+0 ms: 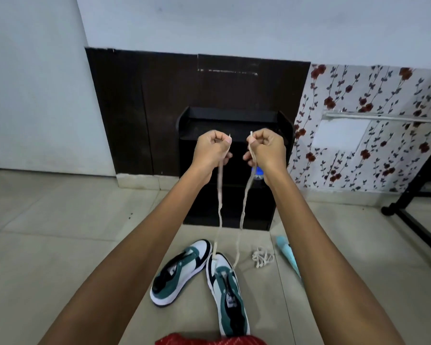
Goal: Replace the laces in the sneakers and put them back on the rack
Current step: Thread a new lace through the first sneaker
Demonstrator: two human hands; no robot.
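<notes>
Cream lace [220, 192], threaded through the front eyelets of the near sneaker [228, 292] on the tiled floor [60, 232], is drawn upward, one end pinched in the left hand [210, 149], the other in the right hand [269, 148]. Second sneaker [179, 272] just beside; bundled lace [262, 256] near; black shoe rack [234, 118] behind.

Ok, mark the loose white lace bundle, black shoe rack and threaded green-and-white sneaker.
Loose white lace bundle [263, 256]: head view, middle.
Black shoe rack [232, 112]: head view, top rim.
Threaded green-and-white sneaker [219, 262]: head view, toe.
</notes>
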